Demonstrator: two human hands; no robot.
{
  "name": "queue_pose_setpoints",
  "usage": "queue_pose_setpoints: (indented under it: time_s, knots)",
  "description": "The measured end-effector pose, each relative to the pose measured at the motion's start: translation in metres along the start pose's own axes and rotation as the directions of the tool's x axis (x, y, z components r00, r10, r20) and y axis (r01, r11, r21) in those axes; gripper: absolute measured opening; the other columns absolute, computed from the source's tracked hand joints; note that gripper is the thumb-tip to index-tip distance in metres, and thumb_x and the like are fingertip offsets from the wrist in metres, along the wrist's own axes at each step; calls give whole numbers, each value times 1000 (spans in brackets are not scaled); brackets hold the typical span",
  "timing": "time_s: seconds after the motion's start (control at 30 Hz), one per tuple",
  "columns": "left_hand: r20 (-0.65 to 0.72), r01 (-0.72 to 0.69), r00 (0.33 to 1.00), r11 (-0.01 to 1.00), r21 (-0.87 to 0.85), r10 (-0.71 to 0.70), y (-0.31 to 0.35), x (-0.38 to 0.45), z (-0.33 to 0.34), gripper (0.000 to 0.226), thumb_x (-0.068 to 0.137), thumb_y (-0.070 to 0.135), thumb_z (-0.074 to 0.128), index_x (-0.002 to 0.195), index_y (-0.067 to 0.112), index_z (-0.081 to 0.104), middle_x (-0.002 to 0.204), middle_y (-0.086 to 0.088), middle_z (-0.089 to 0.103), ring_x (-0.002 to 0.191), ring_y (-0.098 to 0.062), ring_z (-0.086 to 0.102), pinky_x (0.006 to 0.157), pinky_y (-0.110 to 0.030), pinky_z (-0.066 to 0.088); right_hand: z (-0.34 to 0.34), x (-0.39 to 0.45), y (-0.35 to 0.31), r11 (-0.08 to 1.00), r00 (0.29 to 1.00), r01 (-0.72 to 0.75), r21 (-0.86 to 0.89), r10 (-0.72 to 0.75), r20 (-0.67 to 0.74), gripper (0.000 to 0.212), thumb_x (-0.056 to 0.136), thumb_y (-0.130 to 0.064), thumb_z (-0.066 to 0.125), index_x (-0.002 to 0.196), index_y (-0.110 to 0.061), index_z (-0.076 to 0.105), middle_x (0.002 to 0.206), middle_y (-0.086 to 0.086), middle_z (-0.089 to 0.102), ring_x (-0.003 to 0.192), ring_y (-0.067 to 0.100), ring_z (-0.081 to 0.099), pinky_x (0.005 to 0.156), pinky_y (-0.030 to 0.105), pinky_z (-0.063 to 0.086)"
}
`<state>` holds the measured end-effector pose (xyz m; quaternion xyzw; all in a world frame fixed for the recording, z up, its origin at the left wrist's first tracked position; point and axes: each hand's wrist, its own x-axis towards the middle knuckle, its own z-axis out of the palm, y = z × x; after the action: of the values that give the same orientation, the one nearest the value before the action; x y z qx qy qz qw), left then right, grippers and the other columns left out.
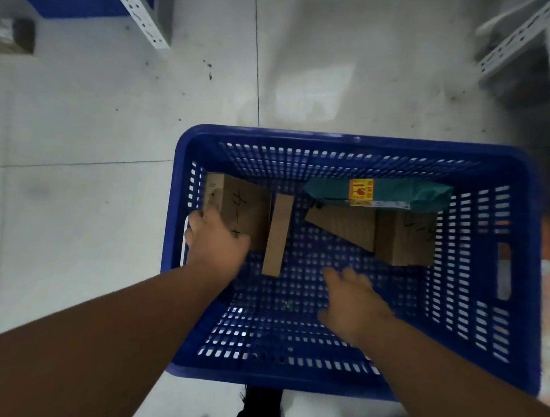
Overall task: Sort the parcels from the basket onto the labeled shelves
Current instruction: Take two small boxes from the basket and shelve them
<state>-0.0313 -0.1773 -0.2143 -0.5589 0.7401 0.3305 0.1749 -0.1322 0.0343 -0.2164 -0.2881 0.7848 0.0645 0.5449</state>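
Tiled floor (108, 127) bears blue basket (356, 142) holding cardboard boxes (244, 205) and green parcel (414, 194).

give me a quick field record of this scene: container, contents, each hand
container: blue basket on the floor
contents: left cardboard box with handwriting, thin cardboard piece, green parcel lying on right cardboard box
left hand: on the left cardboard box, fingers curled over it
right hand: open, over the basket floor, holding nothing
shelves: metal shelf frames beyond, blurred
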Motion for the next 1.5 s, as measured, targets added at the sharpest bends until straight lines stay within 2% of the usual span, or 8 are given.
queue_pose_setpoints:
  time_s: [0.33,0.67,0.8,0.9,1.03,1.13,1.27,1.5]
  knots:
    - [22,48,999,999,0,-48,-29,25,31,95,94,30,68,167,15,9,159,-15,24,145,-37,29,109,-50,41,12,98,-57,998,996,40,-40,-37,78,86,99,-34,60,164,-36,4,155,16,29,141,40,27,111,53,43]
    - [-14,74,997,993,-97,-75,-34,30,56,75,89,19,75,148,19,30,147,-17,43,130,-38,47,103,-54,49,41,154,-67,988,973,57,-140,-23,232,105,95,-31,66,159,-50,-15,168,12,15,149,40,21,118,55,34]
    - [57,136,990,972,-193,-127,-26,34,59,82,92,18,75,154,15,21,132,-15,60,113,-34,64,93,-50,58,56,149,-45,998,995,55,-39,-52,82,85,98,-26,64,165,-36,12,156,12,39,139,32,41,110,39,45]
    - [51,148,989,973,-179,-141,-19,33,53,63,92,25,73,143,9,41,127,-12,64,108,-31,64,88,-45,59,62,129,-27,988,988,141,62,-137,-72,69,102,-32,59,162,-36,25,136,12,56,123,28,54,95,29,48]
    - [61,131,991,972,-193,-121,-9,21,33,61,92,29,73,143,9,46,121,-10,65,99,-28,63,76,-38,55,44,84,-3,977,966,113,181,-65,-250,41,100,-53,56,136,-38,45,119,7,52,98,28,61,73,30,47]
    - [58,84,996,975,-207,-73,2,0,5,64,90,31,76,144,12,48,125,-9,66,103,-28,66,79,-42,60,21,40,21,969,954,93,228,-21,-301,20,103,-44,55,121,-41,49,109,3,54,83,20,60,70,36,56]
    - [53,31,998,979,-200,-20,22,-30,-43,58,87,33,77,136,12,53,116,-4,66,96,-25,66,75,-39,57,-32,-23,57,952,969,72,298,5,-248,43,105,-33,56,144,-50,48,126,1,64,96,17,64,78,34,59]
    - [72,-38,996,981,-192,52,67,-108,-135,52,83,30,78,130,15,61,108,-2,69,88,-23,67,67,-33,51,-147,-170,61,914,958,64,400,56,-282,93,98,-21,69,157,-60,9,135,-5,65,103,11,67,88,33,60]
